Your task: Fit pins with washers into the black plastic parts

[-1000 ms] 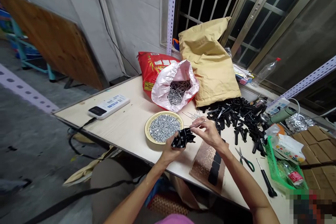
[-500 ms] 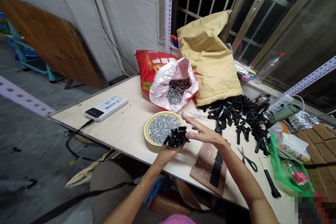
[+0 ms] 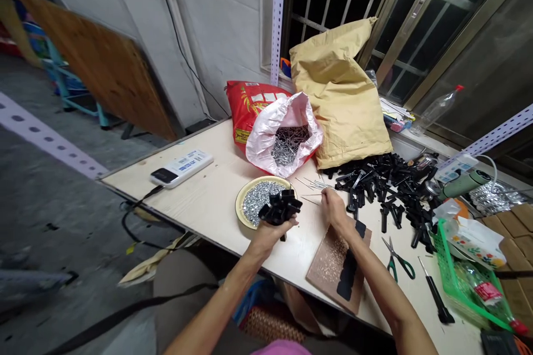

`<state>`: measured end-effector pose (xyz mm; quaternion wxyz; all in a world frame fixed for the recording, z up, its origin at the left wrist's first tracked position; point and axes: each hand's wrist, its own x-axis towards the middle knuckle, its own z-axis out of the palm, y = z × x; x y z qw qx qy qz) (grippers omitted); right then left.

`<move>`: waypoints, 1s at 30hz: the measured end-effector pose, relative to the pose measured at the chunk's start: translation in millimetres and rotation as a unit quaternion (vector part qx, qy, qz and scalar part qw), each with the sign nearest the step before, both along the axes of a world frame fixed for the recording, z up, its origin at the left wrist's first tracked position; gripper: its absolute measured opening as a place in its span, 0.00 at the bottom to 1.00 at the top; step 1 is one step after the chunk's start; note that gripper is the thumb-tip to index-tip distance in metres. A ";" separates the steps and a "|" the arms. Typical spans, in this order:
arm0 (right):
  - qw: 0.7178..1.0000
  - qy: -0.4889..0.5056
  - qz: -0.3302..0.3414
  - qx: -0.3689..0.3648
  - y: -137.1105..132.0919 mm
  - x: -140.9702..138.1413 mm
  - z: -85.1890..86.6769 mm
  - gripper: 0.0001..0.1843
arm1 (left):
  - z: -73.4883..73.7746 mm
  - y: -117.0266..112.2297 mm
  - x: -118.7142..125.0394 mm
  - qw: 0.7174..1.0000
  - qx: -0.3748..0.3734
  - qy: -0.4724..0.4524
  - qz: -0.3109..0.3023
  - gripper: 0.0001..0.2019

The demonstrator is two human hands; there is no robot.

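black plastic parts [image 3: 280, 209] — a spiky matte bunch in left hand [image 3: 268, 233]

Home workshop: parts-strewn worktable [image 3: 208, 199]

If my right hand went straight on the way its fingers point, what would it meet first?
Probably the loose metal pins on the table just ahead of the right hand; the white bag of nails lies farther on. Depth is unclear.

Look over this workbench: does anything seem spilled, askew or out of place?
Yes: black plastic parts lie spilled in a loose heap from the tan sack's mouth across the table. A brown board juts askew over the table's near edge.
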<state>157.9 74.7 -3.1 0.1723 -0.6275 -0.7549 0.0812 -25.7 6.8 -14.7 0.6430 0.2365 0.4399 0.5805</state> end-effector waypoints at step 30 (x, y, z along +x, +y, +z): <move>0.997 -0.064 0.022 -0.031 40.0 -31.7 28.9 0.13 | 21.5 -7.9 1.0 0.987 0.007 0.156 0.042 0.16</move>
